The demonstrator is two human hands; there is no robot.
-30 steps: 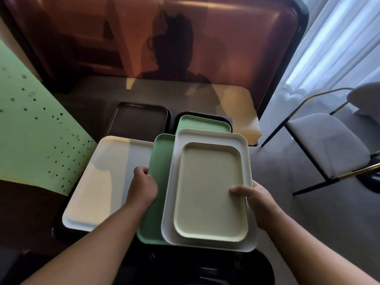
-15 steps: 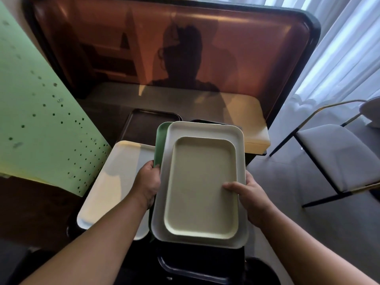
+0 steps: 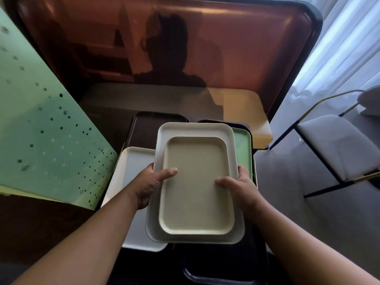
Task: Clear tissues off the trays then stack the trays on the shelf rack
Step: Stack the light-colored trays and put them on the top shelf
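Note:
I hold a stack of trays in front of me: a small pale yellow-green tray [image 3: 197,186] lies inside a larger white tray [image 3: 191,129]. My left hand [image 3: 151,185] grips the stack's left edge with the thumb on top. My right hand [image 3: 238,186] grips the right edge, thumb on the small tray. Beneath lie a white tray [image 3: 133,161] at the left, a green tray [image 3: 243,147] at the right and a dark brown tray [image 3: 148,126] behind. No tissues show on any tray.
A green perforated panel [image 3: 41,130] stands at the left. A brown reflective panel [image 3: 226,48] rises behind the table [image 3: 144,99]. A grey chair [image 3: 333,145] with a thin metal frame stands at the right, curtains behind it. A dark tray edge [image 3: 216,276] lies near me.
The held stack has shifted so the green tray beneath it no longer shows at the left. My left thumb has come up onto the top of the stack.

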